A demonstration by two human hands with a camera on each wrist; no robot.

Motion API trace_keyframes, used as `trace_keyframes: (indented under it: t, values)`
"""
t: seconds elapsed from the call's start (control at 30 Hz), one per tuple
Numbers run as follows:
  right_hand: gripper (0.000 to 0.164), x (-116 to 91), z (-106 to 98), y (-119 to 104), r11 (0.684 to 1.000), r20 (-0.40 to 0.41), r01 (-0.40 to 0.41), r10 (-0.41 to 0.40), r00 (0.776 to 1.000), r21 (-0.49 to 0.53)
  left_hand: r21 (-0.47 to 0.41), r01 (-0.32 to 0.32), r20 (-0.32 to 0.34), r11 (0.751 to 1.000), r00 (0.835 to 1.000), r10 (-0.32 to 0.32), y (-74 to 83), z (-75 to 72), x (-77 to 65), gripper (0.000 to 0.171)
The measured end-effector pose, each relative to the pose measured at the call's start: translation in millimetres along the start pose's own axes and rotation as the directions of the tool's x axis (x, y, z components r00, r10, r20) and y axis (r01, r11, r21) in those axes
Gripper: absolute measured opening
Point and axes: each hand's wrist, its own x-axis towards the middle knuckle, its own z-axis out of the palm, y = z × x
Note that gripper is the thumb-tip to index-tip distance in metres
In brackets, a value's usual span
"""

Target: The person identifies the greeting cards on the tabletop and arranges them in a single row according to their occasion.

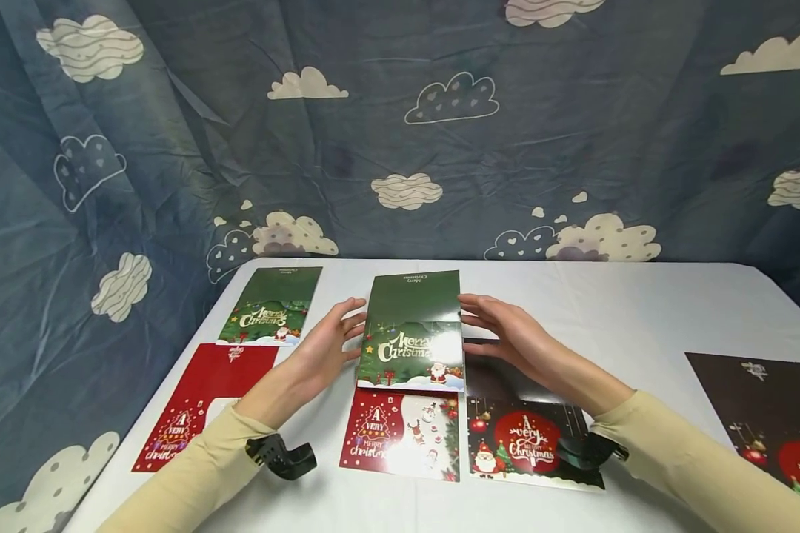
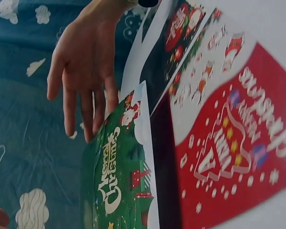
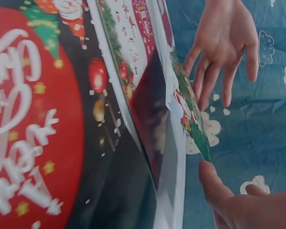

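A green Merry Christmas card (image 1: 410, 318) is raised at a tilt above the red Christmas card (image 1: 400, 433), covering its upper part. My left hand (image 1: 320, 348) is at the green card's left edge, fingers extended toward it. On the opposite side, my right hand (image 1: 513, 326) has its fingertips right at the card's right edge. The right wrist view shows the right thumb (image 3: 212, 183) by the green card's corner. A black Christmas card (image 1: 523, 444) lies beside the red one, partly below my right forearm.
On the left side of the white table (image 1: 640, 311) lie another green card (image 1: 270, 303) and another red card (image 1: 230, 374), partly hidden by my left arm. Another black card (image 1: 760, 403) lies at the right edge. A cloud-patterned cloth (image 1: 373, 148) hangs behind the table.
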Motion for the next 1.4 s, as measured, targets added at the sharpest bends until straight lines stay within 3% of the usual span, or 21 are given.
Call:
trace_keyframes:
  t: [0.27,0.43,0.77,1.03,1.4]
  values:
    - [0.057,23.3,10.7,0.8,0.999,0.022,0.024,-0.025,0.999,0.048,-0.004,-0.001,-0.002,1.0,1.0,0.001,11.2,-24.4,5.5,0.059]
    - [0.055,37.7,18.1,6.3,0.999,0.004,0.016,-0.017,1.0,0.048,-0.006,-0.013,-0.042,1.0,0.999,0.013,14.1,-39.7,8.0,0.056]
    - [0.054,70.2,35.3,10.2,0.996,-0.024,-0.027,0.03,0.999,0.082,0.142,-0.048,-0.053,0.989,0.997,0.056,20.1,-63.5,18.2,0.058]
    - [0.054,94.3,41.9,10.9,0.978,-0.02,-0.123,0.128,0.992,0.167,0.196,-0.021,-0.091,0.98,0.995,0.04,22.8,-80.5,27.4,0.058]
    - [0.056,119.1,49.1,14.0,0.96,-0.01,-0.139,0.146,0.989,0.243,0.233,0.034,-0.15,0.972,0.989,0.001,27.2,-92.2,40.9,0.06]
